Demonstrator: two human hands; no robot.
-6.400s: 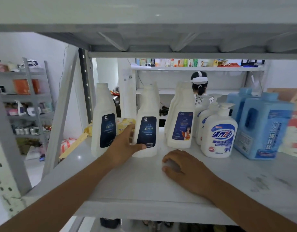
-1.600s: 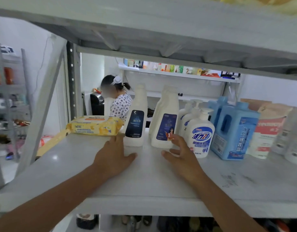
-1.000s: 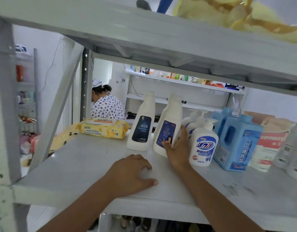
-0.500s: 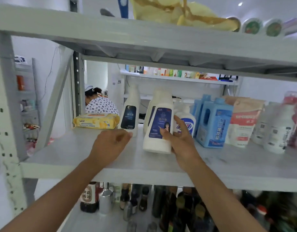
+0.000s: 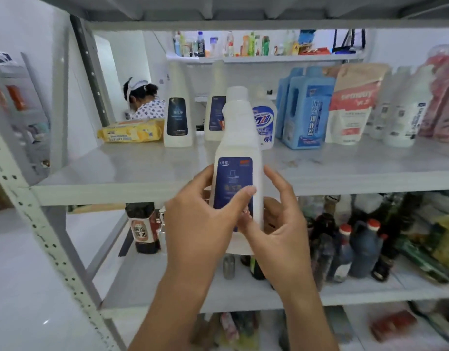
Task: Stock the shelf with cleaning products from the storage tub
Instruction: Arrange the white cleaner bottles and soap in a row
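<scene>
A white cleaner bottle with a dark blue label (image 5: 237, 138) is held upright in front of the grey shelf (image 5: 142, 173), off its surface. My left hand (image 5: 203, 224) grips its lower left side, thumb across the label. My right hand (image 5: 279, 236) holds its lower right side and base from behind. On the shelf stand two more white bottles (image 5: 178, 115), a pump bottle (image 5: 265, 122), blue jugs (image 5: 307, 110) and a yellow wipes pack (image 5: 132, 131). No storage tub is in view.
Pouches and white bottles (image 5: 400, 110) fill the shelf's right end. Dark sauce bottles (image 5: 345, 244) crowd the shelf below. A slanted grey upright (image 5: 41, 229) runs down the left. A person (image 5: 142, 102) crouches behind the shelf.
The white bottle has come off the shelf toward me. My left hand left the shelf board and now grips the bottle with the right. The view pulled back and lower.
</scene>
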